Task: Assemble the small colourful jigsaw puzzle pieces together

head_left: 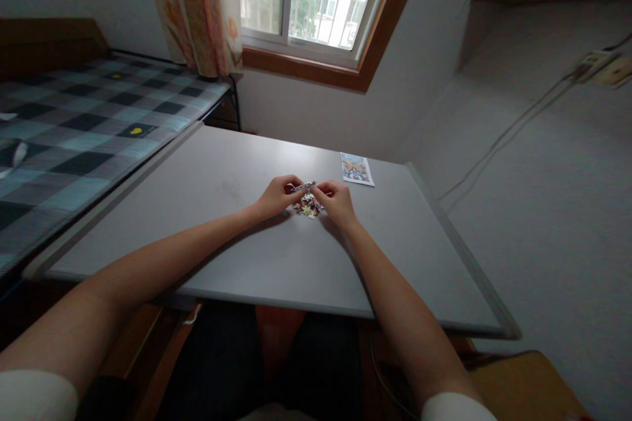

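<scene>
Over the middle of the grey table, my left hand (280,197) and my right hand (338,201) are close together with fingers pinched. Between them they hold a few joined jigsaw puzzle pieces (307,186), seen nearly edge-on; their picture is too small to read. Right below lies a small pile of loose jigsaw pieces (309,206), some with pale sides up and some coloured. The far part of the pile is partly hidden by my fingers and the held pieces.
A printed colourful picture sheet (357,169) lies near the far right of the table (237,256). A bed with a checked cover (148,102) adjoins the left side. Beyond are a barred window (316,0) and a curtain (200,13); a cable (498,138) hangs along the right wall.
</scene>
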`<state>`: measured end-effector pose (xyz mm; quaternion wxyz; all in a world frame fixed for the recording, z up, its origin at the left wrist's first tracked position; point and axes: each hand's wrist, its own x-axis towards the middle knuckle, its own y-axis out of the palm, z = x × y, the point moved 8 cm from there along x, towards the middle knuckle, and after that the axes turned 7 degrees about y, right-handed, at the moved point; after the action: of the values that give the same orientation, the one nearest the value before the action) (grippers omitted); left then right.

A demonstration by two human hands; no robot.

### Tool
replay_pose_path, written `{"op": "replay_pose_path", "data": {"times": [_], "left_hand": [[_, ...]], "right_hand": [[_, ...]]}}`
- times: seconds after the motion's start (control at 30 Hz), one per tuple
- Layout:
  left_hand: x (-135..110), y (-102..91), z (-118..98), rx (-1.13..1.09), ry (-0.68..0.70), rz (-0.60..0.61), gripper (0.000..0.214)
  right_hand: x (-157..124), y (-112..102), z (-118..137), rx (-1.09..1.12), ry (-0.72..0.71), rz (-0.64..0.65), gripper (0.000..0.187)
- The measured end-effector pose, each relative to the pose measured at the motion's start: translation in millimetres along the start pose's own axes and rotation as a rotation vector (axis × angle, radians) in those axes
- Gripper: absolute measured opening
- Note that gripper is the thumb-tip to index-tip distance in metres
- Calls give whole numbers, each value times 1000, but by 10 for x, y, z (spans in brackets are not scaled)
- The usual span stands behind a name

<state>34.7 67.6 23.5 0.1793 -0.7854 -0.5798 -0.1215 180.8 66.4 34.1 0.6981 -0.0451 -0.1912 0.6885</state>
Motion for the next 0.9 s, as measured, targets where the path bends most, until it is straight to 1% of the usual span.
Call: {"op": "replay_pose_path", "data": {"times": [0.17,0.23,0.3,0.4,0.47,0.6,0.67,0.7,0.77,0.9], "left_hand": [[-4,-13,4,36,12,-18,32],[-3,-19,10,38,1,-22,31],[0,-26,1,38,-6,-28,31],[7,-29,-24,26,-17,-24,34],[8,-12,-11,-21,-51,-2,36],[-13,37,108,-168,-177,43,40],[-23,46,153,-200,-207,43,40],[-24,48,159,-200,-203,41,40],[-23,56,139,-177,-173,45,39],[-20,73,39,-84,-93,60,37]], "right_hand": [[36,60,-134,110,134,75,37],[38,80,-149,112,147,94,38],[33,84,-139,81,130,93,38],[13,90,-89,20,71,99,39],[-7,77,-24,-46,3,88,37],[-68,31,168,-240,-189,28,32],[-93,31,223,-304,-240,21,30],[-97,35,228,-318,-243,23,30],[-87,39,202,-306,-210,27,30],[-31,58,65,-158,-49,61,36]]}}
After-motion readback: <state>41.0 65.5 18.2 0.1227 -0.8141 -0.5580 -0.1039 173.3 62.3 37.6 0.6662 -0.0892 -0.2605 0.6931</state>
